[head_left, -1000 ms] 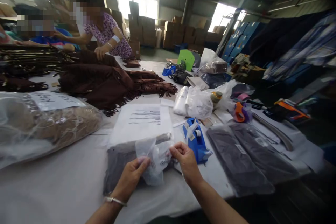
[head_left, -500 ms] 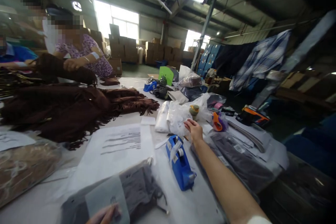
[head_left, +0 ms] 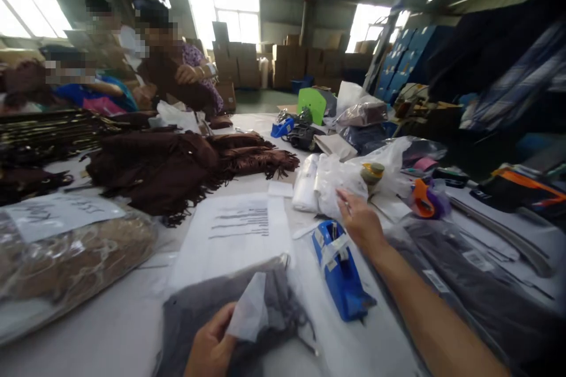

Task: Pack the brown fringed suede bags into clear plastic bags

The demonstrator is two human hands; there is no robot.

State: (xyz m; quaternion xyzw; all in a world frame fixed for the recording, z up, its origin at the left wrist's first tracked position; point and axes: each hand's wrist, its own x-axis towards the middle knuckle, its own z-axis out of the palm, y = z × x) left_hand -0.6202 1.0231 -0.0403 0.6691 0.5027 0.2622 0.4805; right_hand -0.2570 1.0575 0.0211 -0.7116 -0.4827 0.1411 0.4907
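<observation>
My left hand (head_left: 214,336) pinches a small, whitish translucent sheet (head_left: 251,309), perhaps a thin bag. It is raised over a dark grey folded garment (head_left: 198,300) that seems to lie in clear plastic. Farther forward, my right hand (head_left: 362,224) reaches to the near edge of a crumpled clear plastic bag (head_left: 338,179). Its fingers are bent and slightly apart, and I cannot tell whether they touch the plastic. Just below that hand stands a blue tape dispenser (head_left: 342,277) with a strip of tape across its top. A white plastic roll (head_left: 305,185) lies beside the crumpled bag.
A printed sheet (head_left: 239,224) lies beyond the garment. Brown fringed cloth (head_left: 163,165) and a bagged brown bundle (head_left: 84,259) cover the left. To the right are an orange tape dispenser (head_left: 423,197) and bagged dark garments (head_left: 481,271). Co-workers (head_left: 194,73) handle brown cloth behind.
The view has turned left. My left hand has lifted the translucent sheet off the grey garment. My right hand stays close to the crumpled plastic bag.
</observation>
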